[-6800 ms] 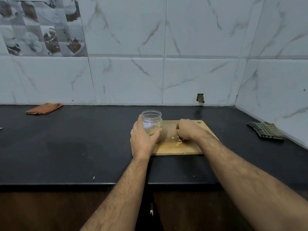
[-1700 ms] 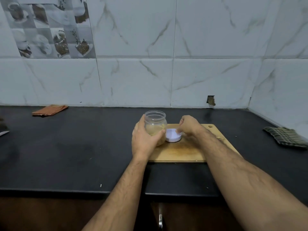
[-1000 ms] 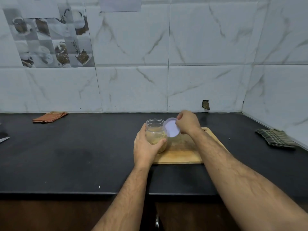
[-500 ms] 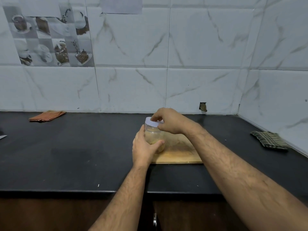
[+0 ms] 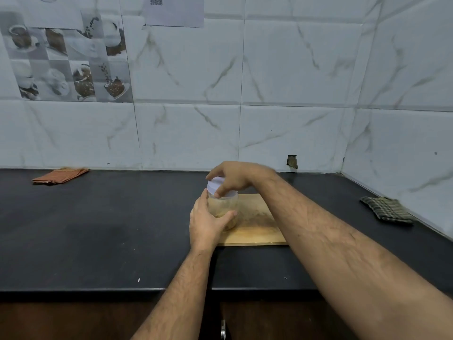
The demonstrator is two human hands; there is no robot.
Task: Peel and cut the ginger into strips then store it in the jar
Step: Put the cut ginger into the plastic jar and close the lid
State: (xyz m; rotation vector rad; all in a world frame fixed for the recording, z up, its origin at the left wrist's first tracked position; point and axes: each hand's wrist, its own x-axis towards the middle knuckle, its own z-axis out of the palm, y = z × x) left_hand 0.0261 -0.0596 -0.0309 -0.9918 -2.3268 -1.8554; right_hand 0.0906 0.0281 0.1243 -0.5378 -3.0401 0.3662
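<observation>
A person's left hand (image 5: 208,223) wraps around a clear jar (image 5: 223,209) of ginger strips standing on a wooden cutting board (image 5: 252,230). Directly above that grip, the right hand (image 5: 235,176) pinches the white lid (image 5: 218,187). Twisting goes best with the lid level and the jar braced.

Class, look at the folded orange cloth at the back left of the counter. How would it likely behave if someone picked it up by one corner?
The orange cloth lies in flat, soft folds, so it would probably go limp and unfold. It looks thin, so likely light. Lying flat on the counter, it should not roll or tip, only slide if pushed.
</observation>
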